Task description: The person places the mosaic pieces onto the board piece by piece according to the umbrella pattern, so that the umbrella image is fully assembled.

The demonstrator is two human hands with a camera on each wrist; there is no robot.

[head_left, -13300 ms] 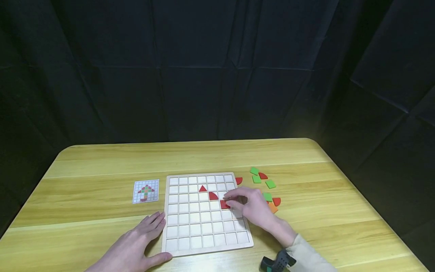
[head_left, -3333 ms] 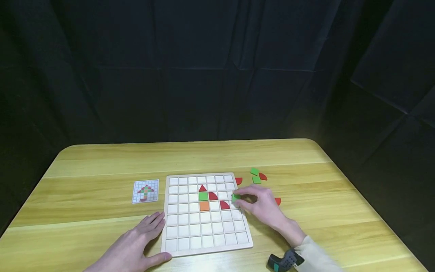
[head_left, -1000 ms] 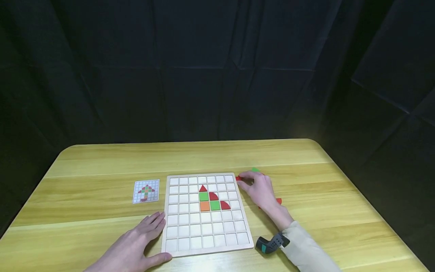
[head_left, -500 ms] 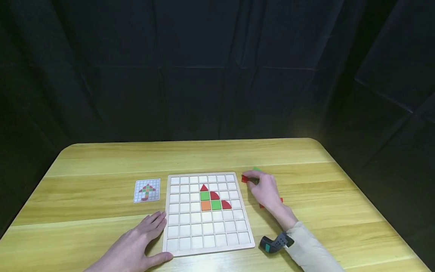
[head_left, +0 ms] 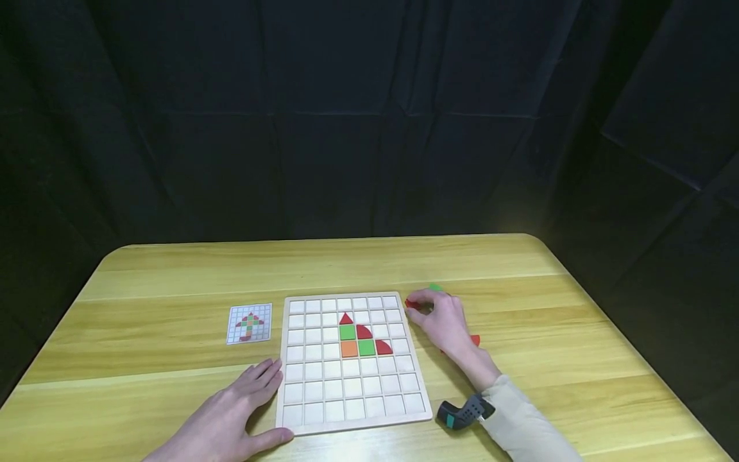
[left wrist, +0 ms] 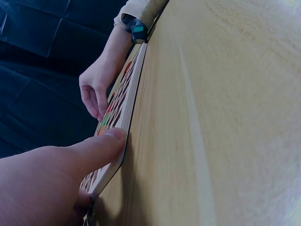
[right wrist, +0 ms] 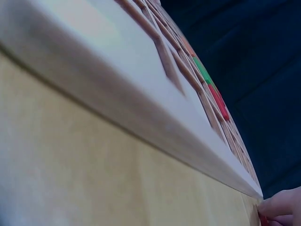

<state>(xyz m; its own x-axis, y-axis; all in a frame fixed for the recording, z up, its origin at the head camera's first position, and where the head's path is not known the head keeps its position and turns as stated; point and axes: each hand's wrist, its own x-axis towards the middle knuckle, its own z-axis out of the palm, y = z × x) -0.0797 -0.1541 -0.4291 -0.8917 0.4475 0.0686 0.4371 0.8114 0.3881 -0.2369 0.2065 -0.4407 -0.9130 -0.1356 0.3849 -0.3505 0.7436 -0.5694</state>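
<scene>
In the head view my right hand [head_left: 441,321] pinches a red tile [head_left: 411,303] between thumb and fingertips, just beside the far right corner of the white grid board [head_left: 352,427]. That tile shows as a small red patch [right wrist: 263,220] at the fingertips in the right wrist view. On the board sit a red triangle tile [head_left: 346,318], an orange square tile [head_left: 349,349], green square tiles [head_left: 366,348] and red quarter-circle tiles [head_left: 383,347]. My left hand [head_left: 231,410] rests at the board's left edge, fingers extended, its thumb [left wrist: 106,143] on the near left corner.
A small card [head_left: 249,324] printed with a coloured grid pattern lies left of the board. Behind and beside my right hand a green tile [head_left: 435,288] and a red tile [head_left: 475,339] are partly hidden. A dark curtain [head_left: 346,160] hangs beyond the wooden table [head_left: 173,269].
Over the earlier frames an orange square and two green squares came onto the board. My right hand took up a red tile by the corner and has since shifted slightly left; my left hand stayed.
</scene>
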